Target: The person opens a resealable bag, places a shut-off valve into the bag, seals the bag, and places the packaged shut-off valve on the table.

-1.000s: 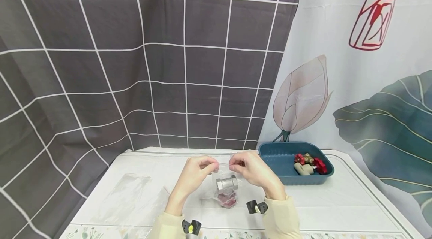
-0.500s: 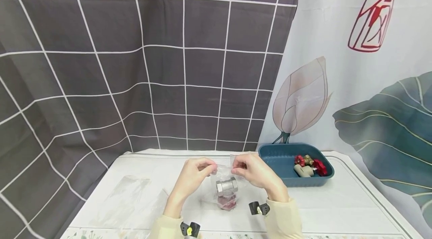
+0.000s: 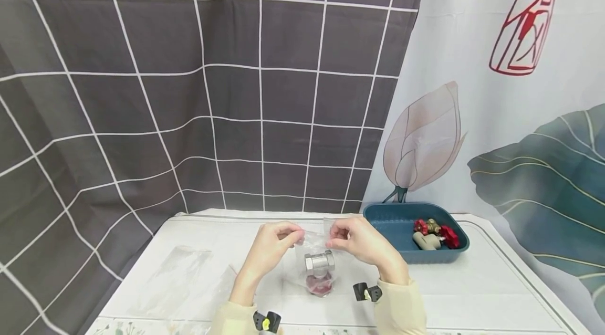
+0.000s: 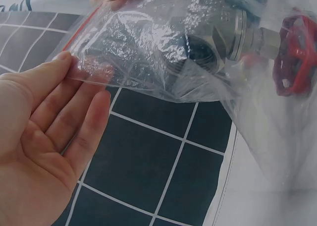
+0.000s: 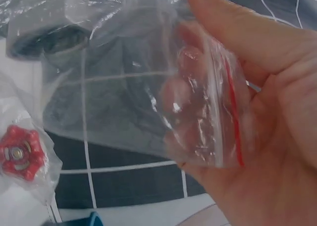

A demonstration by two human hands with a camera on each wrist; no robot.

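A clear zip bag [image 4: 133, 52] with a red line along its mouth hangs between both hands. Inside it is a metal valve [image 3: 320, 263] with a red handwheel [image 4: 299, 55] at the lower end. My left hand [image 3: 268, 248] pinches the left end of the bag's mouth between thumb and fingers; its other fingers are loosely bent. At the opposite end, my right hand [image 3: 364, 244] pinches the mouth, and its fingers show through the plastic in the right wrist view. The valve hangs low in the bag, over the white table [image 3: 463, 288].
A blue tray [image 3: 392, 257] stands at the back right, holding several valves [image 3: 432, 234] with red wheels and a beige body. Flat clear plastic bags [image 3: 177, 277] lie on the left of the table. Behind hangs a dark gridded curtain [image 3: 236, 93].
My right hand has shifted slightly to the right, with its pinch kept on the bag's mouth. My left hand has stayed nearly in place. The bagged valve has swung a little to the right.
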